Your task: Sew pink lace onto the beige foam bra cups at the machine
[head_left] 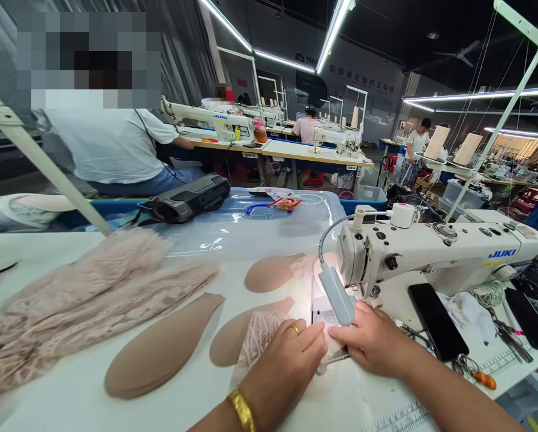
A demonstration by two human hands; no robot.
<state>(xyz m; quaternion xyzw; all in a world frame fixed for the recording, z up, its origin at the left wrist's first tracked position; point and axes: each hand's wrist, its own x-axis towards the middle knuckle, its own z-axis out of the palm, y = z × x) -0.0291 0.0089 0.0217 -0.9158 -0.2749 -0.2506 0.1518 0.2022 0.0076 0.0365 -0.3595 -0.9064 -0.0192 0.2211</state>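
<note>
My left hand (291,354), with a ring and a gold bracelet, has its fingers bent together on a beige lace fabric (260,336) at the sewing machine's needle area. My right hand (379,339) meets it from the right, thumb and fingers closed on the edge of the same fabric. A grey lamp head (337,294) hides part of the needle and presser foot. The white sewing machine (430,246) stands behind my right hand. Beige molded cups lie left of my hands: a large cup (161,351), a cup (226,345) partly beneath the lace, and a farther cup (269,273).
A heap of beige lace (84,282) covers the table's left side. A clear plastic lid (197,240) lies beyond the cups. At right are a black phone (437,321), scissors (514,339) and keys with an orange tag (484,379). Other people sit at machines behind.
</note>
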